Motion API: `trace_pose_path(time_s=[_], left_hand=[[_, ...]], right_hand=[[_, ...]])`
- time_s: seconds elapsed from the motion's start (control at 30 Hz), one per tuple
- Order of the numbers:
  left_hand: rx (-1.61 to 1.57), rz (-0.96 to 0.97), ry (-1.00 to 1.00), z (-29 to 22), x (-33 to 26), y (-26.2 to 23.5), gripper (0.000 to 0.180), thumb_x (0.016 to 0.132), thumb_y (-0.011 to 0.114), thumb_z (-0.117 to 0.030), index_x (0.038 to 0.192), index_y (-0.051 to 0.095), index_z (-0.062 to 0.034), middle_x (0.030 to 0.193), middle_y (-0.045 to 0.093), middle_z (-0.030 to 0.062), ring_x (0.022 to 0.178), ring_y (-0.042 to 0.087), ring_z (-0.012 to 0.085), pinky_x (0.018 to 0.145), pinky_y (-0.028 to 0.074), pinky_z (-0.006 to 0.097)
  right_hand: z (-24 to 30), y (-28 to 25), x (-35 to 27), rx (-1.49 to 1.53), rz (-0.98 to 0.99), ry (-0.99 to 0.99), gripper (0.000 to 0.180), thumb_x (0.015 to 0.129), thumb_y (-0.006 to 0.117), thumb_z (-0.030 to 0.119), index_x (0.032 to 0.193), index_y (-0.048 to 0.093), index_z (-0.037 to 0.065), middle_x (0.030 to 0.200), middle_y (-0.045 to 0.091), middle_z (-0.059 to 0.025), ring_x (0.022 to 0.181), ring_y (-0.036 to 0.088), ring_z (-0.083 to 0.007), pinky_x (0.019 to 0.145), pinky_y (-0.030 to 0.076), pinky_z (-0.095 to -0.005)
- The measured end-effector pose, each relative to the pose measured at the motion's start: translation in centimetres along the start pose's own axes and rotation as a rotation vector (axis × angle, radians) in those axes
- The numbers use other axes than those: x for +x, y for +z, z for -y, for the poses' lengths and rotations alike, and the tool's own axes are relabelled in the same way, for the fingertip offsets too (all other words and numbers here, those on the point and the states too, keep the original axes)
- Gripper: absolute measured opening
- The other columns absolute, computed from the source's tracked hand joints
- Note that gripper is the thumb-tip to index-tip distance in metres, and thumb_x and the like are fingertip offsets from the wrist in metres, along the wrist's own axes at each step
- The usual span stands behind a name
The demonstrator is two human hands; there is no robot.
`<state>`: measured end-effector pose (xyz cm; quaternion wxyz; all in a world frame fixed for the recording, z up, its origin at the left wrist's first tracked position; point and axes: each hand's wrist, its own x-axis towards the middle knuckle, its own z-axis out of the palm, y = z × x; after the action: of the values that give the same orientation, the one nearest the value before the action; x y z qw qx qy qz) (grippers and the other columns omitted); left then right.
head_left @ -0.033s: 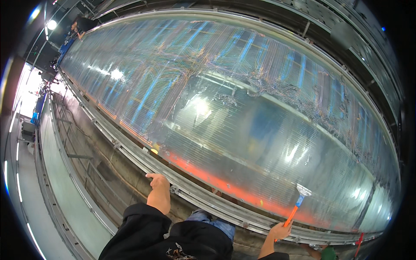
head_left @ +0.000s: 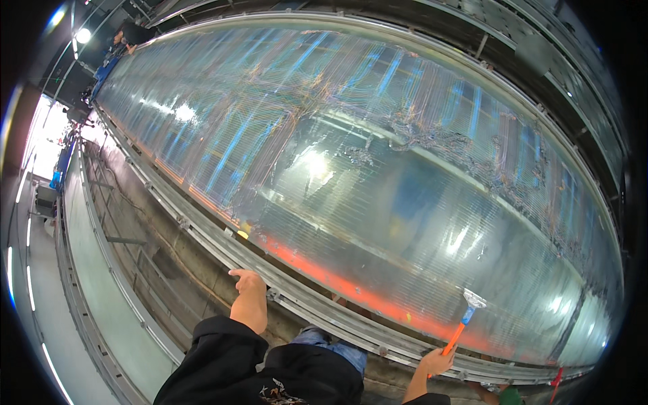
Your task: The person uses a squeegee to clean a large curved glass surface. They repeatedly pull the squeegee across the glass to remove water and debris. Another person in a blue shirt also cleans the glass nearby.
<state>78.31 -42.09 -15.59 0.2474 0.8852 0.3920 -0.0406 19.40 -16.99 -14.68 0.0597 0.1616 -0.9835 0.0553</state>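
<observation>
A long-handled scraper (head_left: 455, 337) with an orange shaft, blue neck and wide metal blade is gripped low on its handle by my right hand (head_left: 436, 362). Its blade lies over a long glossy sheet (head_left: 378, 223) of clear, ribbed-looking material, by the red strip along the near side. My left hand (head_left: 249, 283) is beside the near metal rail (head_left: 223, 258), holding no tool that I can see. Its index finger points out to the left; the other fingers are mostly hidden. Blue and orange streaks cover the sheet's left and far parts, with crumpled scraps (head_left: 432, 140) along their border.
Metal rails frame the sheet on both long sides. At the far left end a person (head_left: 128, 37) leans over it. Another person's green sleeve (head_left: 511, 395) shows at the lower right, near a red-handled tool (head_left: 556, 382). A second pale panel (head_left: 101, 256) runs along the left.
The view has shifted very slightly. The red tool at the lower right has moved a little; my hands and the scraper look almost the same.
</observation>
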Motion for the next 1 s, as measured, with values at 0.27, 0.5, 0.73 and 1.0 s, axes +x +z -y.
trace_pose_path(time_s=[0.27,0.5,0.73,1.0], left_hand=[[0.086,0.039,0.086,-0.3,-2.4,-1.9,0.092,0.096,0.029,-0.074,0.123,0.067,0.0047,0.128,0.067,0.0249,0.118,0.063,0.0445,0.107,0.045,0.055],[0.082,-0.069,0.05,-0.7,-3.3,-1.7,0.09,0.092,0.038,-0.076,0.123,0.068,0.0031,0.129,0.067,0.0223,0.118,0.063,0.0428,0.106,0.046,0.053],[0.079,-0.085,0.028,-0.8,-3.0,-1.4,0.09,0.091,0.04,-0.076,0.125,0.067,0.0028,0.131,0.066,0.0222,0.118,0.064,0.0421,0.105,0.046,0.053],[0.036,-0.041,-0.018,-0.7,-2.4,-0.9,0.089,0.09,0.042,-0.076,0.122,0.069,0.0023,0.125,0.068,0.0232,0.113,0.065,0.0431,0.102,0.048,0.054]], right_hand=[[-0.7,1.1,0.2,-0.05,0.061,-0.074,0.05,0.094,0.056,0.016,0.143,0.058,0.023,0.129,0.068,-0.0071,0.114,0.061,-0.0325,0.089,0.051,-0.0506],[-0.9,1.8,0.8,-0.119,0.153,0.131,0.049,0.094,0.054,0.021,0.142,0.059,0.026,0.124,0.07,-0.006,0.11,0.063,-0.0332,0.078,0.051,-0.0564],[-1.1,1.7,0.6,-0.134,0.126,0.059,0.051,0.093,0.056,0.021,0.143,0.057,0.027,0.123,0.067,-0.0077,0.113,0.061,-0.0303,0.079,0.051,-0.0528],[-1.7,2.7,1.0,-0.127,0.067,0.036,0.053,0.095,0.055,0.018,0.147,0.055,0.025,0.123,0.065,-0.0104,0.116,0.059,-0.0301,0.079,0.051,-0.0513]])
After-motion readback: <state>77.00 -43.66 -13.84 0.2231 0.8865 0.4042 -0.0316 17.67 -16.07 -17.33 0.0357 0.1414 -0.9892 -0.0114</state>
